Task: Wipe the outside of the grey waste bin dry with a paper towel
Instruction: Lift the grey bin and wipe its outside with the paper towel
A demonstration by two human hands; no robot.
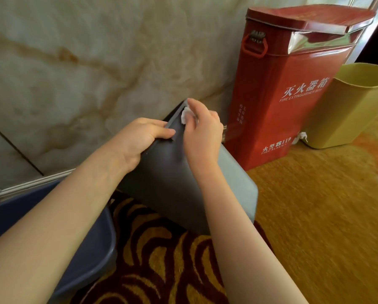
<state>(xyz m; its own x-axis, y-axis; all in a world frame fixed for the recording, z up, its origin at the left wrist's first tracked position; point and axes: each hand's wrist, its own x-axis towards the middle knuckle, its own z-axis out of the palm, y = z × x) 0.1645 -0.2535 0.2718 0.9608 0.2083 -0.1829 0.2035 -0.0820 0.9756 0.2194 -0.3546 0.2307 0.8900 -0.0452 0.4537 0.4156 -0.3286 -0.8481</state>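
The grey waste bin point(179, 172) is held tilted above the patterned carpet point(161, 260), long axis running from its base nearest the camera toward the marble wall point(74, 62), left hand point(139, 139) gripping its rim while right hand point(203, 132) pinches a crumpled paper towel point(185, 115) against its side by that rim.

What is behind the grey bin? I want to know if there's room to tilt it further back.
Behind the grey waste bin stands a marble wall, close to its far rim. Beside it is a red fire extinguisher box. The bin hides the wall's foot there.
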